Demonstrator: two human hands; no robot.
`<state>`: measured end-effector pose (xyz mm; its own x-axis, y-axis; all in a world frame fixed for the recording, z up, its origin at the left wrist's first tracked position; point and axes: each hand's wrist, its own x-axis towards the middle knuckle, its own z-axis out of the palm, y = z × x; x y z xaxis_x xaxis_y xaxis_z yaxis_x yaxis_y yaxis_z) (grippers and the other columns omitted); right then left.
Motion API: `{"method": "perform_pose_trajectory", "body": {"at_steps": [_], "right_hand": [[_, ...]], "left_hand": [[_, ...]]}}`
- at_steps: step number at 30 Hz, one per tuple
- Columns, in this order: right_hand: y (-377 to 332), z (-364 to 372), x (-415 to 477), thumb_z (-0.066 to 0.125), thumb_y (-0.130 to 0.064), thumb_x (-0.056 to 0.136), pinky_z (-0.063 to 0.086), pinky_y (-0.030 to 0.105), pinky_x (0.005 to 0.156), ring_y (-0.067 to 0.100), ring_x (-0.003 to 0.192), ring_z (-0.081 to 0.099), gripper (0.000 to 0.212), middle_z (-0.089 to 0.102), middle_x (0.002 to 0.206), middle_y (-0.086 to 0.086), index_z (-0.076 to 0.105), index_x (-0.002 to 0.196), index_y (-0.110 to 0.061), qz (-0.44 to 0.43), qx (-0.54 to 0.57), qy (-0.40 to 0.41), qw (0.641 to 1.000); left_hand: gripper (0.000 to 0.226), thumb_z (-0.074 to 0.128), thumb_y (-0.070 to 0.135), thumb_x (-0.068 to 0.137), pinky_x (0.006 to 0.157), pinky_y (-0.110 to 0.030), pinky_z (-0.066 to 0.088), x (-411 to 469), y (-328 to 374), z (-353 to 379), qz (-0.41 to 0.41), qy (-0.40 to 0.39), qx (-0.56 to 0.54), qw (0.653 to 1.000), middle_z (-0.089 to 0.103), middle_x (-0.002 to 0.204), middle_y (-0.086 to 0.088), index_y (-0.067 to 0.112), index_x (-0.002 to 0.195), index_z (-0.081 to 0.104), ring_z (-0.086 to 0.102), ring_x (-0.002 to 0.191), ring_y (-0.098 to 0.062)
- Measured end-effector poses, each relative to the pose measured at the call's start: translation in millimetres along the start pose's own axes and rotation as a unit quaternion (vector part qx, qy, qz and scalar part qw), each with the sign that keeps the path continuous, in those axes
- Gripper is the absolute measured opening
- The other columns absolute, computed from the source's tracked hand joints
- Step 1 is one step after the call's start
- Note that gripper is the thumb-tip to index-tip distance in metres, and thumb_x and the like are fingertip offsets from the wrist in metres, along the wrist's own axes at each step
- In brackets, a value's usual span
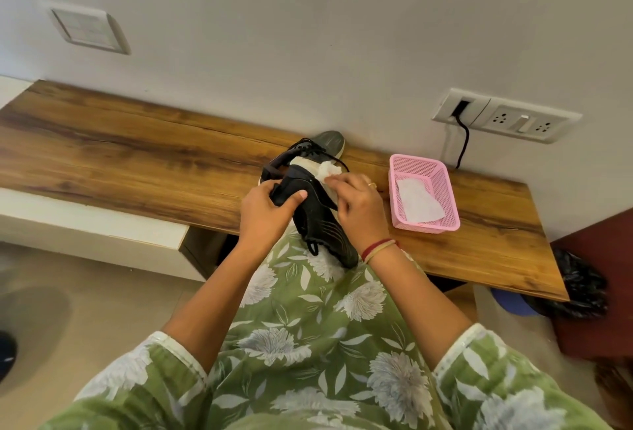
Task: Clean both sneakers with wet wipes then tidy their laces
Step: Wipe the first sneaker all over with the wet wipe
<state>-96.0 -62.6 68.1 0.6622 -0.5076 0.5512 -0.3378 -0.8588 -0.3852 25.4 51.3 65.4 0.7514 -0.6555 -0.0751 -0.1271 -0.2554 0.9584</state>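
Left grip [267, 214] curls round the black sneaker [325, 231], held above the worktop [137, 155] edge; right grip [359, 203] pinches a wet wipe [327, 169] against its sole. Hard rubbing may twist the sneaker free.

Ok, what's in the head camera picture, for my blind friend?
A left hand grips a black sneaker while the right hand presses a crumpled white wet wipe on its pale sole. A pink plastic basket holding a white wipe sits on the wooden bench.

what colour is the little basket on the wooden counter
Pink, a mesh-walled basket; the head view, the only one, shows it clearly.
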Motion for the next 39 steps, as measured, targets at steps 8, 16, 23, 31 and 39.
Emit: {"method": "perform_pose_trajectory", "body": {"at_steps": [8, 16, 23, 31, 39], "right_hand": [[16.6, 8.1, -38.2, 0.062, 0.014, 0.072, 0.049, 0.035, 0.072, 0.03, 0.081, 0.059, 0.031, 0.067, 0.088, 0.009, 0.073, 0.094, -0.005, 0.08, -0.008, -0.048, 0.996], [38.0, -8.4, -35.2, 0.056, 0.001, 0.087, 0.041, 0.021, 0.087, 0.015, 0.098, 0.058, 0.024, 0.066, 0.108, 0.006, 0.07, 0.104, -0.01, 0.358, 0.093, -0.05, 0.928], [28.3, -54.9, 11.2, 0.059, -0.001, 0.087, 0.042, 0.011, 0.079, 0.01, 0.093, 0.057, 0.02, 0.064, 0.098, -0.002, 0.068, 0.101, -0.011, 0.357, 0.211, 0.153, 0.897], [21.4, -85.6, 43.4, 0.059, 0.0, 0.085, 0.049, 0.014, 0.08, 0.011, 0.092, 0.061, 0.021, 0.065, 0.092, -0.006, 0.068, 0.095, -0.016, 0.258, 0.221, 0.204, 0.918], [20.5, -53.7, 11.7, 0.054, 0.001, 0.087, 0.044, 0.018, 0.085, 0.011, 0.097, 0.057, 0.025, 0.063, 0.101, -0.003, 0.068, 0.101, -0.015, 0.329, 0.212, 0.122, 0.912]], "left_hand": [[0.02, 0.073, 0.026, 0.082, 0.076, -0.04, 0.059, 6.6, 6.8, 7.8, -0.035, 0.004, -0.039, 0.999, 0.07, 0.092, -0.002, 0.019, 0.098, 0.065, 0.071, 0.076, -0.012], [0.015, 0.069, 0.017, 0.086, 0.071, -0.029, 0.059, 3.5, 12.3, 10.3, -0.074, 0.029, -0.138, 0.987, 0.069, 0.095, -0.006, 0.014, 0.099, 0.063, 0.069, 0.088, -0.018], [0.018, 0.063, 0.014, 0.09, 0.063, -0.018, 0.056, 8.5, 45.5, 14.8, -0.136, 0.128, -0.444, 0.877, 0.066, 0.097, -0.007, 0.005, 0.104, 0.056, 0.069, 0.086, -0.015], [0.021, 0.061, 0.008, 0.091, 0.073, -0.025, 0.058, -16.2, 21.8, 30.7, -0.259, 0.188, -0.549, 0.772, 0.062, 0.112, -0.011, 0.006, 0.109, 0.051, 0.064, 0.102, -0.022], [0.019, 0.058, 0.007, 0.092, 0.075, -0.024, 0.058, -46.1, -21.0, 28.4, -0.258, 0.152, -0.44, 0.847, 0.063, 0.093, -0.004, 0.002, 0.11, 0.053, 0.064, 0.078, -0.01]]}}
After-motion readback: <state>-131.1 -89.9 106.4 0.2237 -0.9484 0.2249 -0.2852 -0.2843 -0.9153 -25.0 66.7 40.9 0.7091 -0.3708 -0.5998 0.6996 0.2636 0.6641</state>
